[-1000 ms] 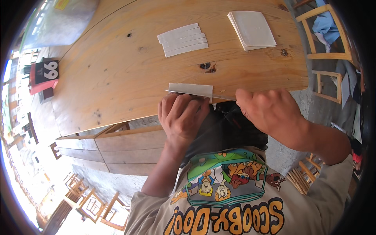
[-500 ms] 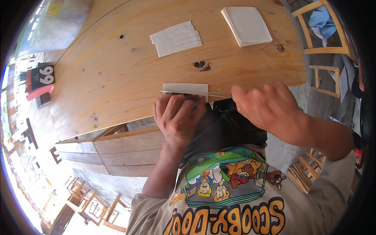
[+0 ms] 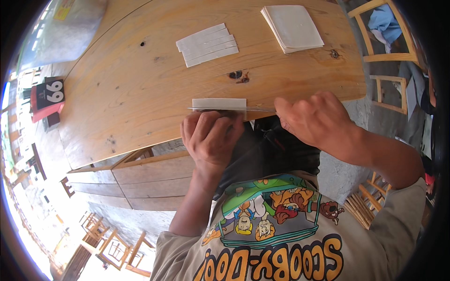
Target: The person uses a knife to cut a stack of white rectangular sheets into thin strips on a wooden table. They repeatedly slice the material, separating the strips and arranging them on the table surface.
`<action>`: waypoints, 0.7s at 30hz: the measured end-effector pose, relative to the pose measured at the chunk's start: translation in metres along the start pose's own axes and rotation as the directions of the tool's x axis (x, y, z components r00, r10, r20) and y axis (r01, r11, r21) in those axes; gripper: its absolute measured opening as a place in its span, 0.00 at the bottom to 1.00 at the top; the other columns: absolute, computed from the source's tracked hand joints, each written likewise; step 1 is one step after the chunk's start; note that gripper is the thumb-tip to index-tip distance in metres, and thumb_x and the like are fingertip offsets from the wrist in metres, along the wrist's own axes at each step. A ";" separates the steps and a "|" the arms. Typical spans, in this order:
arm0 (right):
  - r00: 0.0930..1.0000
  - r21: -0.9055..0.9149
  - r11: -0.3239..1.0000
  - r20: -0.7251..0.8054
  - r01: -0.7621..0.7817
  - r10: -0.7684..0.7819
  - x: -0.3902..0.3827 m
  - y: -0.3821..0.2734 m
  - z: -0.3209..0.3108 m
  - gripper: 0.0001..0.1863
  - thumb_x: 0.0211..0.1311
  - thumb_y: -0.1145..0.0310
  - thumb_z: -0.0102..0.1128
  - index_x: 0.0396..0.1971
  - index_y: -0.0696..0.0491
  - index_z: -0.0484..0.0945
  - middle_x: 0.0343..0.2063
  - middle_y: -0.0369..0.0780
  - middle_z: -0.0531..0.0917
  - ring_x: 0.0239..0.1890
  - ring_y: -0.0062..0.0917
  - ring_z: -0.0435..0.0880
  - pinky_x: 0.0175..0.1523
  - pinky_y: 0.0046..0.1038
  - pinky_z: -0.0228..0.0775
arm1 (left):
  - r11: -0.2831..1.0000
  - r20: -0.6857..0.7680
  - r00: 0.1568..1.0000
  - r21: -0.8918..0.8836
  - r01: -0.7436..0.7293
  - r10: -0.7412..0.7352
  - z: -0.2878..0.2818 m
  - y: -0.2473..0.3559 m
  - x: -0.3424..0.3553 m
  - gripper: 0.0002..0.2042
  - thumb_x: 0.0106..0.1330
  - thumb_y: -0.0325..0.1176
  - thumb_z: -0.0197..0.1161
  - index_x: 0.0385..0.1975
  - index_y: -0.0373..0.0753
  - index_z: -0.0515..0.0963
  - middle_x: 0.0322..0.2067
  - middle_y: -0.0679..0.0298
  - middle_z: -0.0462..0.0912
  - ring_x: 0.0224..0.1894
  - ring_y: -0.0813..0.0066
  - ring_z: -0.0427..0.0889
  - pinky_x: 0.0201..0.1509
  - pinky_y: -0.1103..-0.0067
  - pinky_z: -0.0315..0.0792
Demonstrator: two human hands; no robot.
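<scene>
My right hand (image 3: 315, 119) is closed round the handle of a knife, which it hides. The thin knife blade (image 3: 260, 109) points left and lies across a small white sheet (image 3: 219, 102) near the table's front edge. Curled fingers of my left hand (image 3: 211, 138) press the sheet's near part, just on my side of the blade; the fingertips are partly hidden. Farther off lies a group of white strips (image 3: 207, 45), side by side with uneven ends. A stack of white sheets (image 3: 296, 29) sits to the right of the strips.
The wooden table (image 3: 140, 93) has dark knots and ends close to my body. A clear plastic bag (image 3: 65, 33) lies at the far left, and a black and red box (image 3: 49, 96) stands at the left edge. Wooden chairs (image 3: 390, 58) are to the right.
The knife has shifted slightly left, its blade lying a little flatter across the sheet. My left hand stays on the sheet. The whole view has drifted slightly.
</scene>
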State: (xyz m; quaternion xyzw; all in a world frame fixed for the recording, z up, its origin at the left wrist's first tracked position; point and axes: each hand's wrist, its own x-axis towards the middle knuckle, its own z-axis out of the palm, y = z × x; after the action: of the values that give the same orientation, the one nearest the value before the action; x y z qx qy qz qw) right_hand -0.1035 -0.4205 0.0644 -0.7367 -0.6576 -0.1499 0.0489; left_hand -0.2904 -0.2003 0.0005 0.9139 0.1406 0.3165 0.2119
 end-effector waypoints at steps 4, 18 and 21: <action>1.000 0.020 1.000 -0.016 -0.010 0.011 -0.007 -0.002 0.003 0.14 0.78 0.57 0.76 0.58 0.39 0.88 0.38 0.31 0.69 0.36 0.22 0.76 0.42 0.34 0.71 | 0.999 -0.041 0.999 -0.050 -0.015 0.013 0.002 -0.003 -0.003 0.13 0.57 0.26 0.90 0.31 0.44 0.87 0.37 0.66 0.88 0.45 0.59 0.86 0.52 0.62 0.80; 0.999 -0.078 0.996 0.017 0.039 -0.038 -0.004 -0.003 0.001 0.09 0.77 0.60 0.73 0.50 0.43 0.86 0.38 0.32 0.74 0.38 0.24 0.78 0.44 0.34 0.73 | 0.951 0.264 0.939 -0.270 -0.150 0.223 -0.006 -0.045 0.115 0.26 0.96 0.55 0.50 0.78 0.48 0.81 0.76 0.53 0.78 0.78 0.46 0.71 0.86 0.54 0.59; 0.996 -0.030 0.997 0.037 0.076 -0.075 -0.001 -0.003 -0.013 0.11 0.74 0.63 0.71 0.53 0.46 0.86 0.40 0.32 0.78 0.42 0.26 0.82 0.49 0.35 0.75 | 0.957 0.370 0.900 -0.254 -0.141 0.231 0.003 -0.041 0.117 0.30 0.96 0.62 0.46 0.85 0.55 0.78 0.83 0.56 0.73 0.84 0.45 0.65 0.88 0.51 0.55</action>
State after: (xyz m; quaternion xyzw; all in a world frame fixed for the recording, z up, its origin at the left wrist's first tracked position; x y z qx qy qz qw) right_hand -0.1087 -0.4246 0.0760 -0.7145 -0.6835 -0.1484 0.0198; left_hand -0.2043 -0.1197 0.0395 0.9388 -0.0298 0.1578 0.3046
